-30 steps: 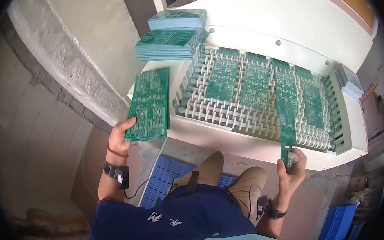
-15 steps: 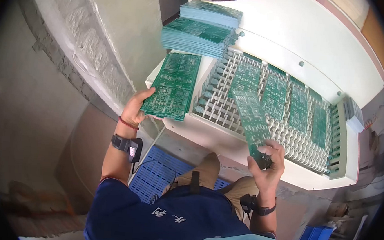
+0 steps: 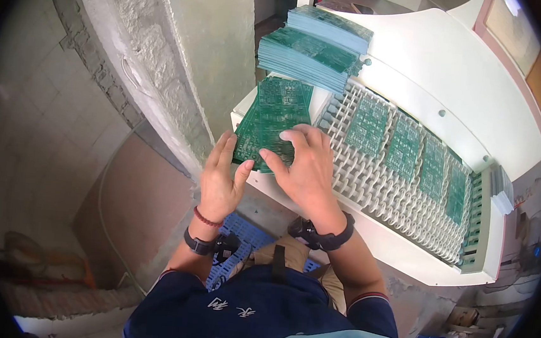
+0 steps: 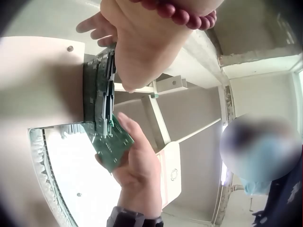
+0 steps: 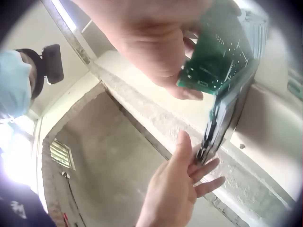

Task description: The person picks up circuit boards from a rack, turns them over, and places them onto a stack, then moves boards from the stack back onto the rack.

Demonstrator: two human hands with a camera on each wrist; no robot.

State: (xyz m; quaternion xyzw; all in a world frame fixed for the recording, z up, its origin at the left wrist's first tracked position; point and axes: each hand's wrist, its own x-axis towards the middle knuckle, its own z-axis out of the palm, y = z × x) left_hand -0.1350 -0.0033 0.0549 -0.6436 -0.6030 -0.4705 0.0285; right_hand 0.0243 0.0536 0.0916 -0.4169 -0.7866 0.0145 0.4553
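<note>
My right hand (image 3: 312, 169) pinches a green circuit board (image 4: 111, 147) by its near end, thumb on one side and fingers on the other. That board slants over a short stack of circuit boards (image 3: 244, 143) on the white left corner of the machine. At the stack's near left corner is my left hand (image 3: 220, 181), its fingers fairly straight along the edge and its thumb apart. In the right wrist view the left hand (image 5: 173, 189) has its fingertips right at the end of the stack, whose edges look uneven.
Two taller board stacks (image 3: 311, 58) stand behind the short one. To the right, several boards lie in a row on the white roller conveyor (image 3: 383, 190). A rough wall edge (image 3: 147, 38) rises at left. A blue slatted platform (image 3: 240, 227) lies below.
My right hand has brought its board from the conveyor leftward over the short stack. My left hand has loosened from gripping that stack to straighter fingers beside it. The head view has turned right.
</note>
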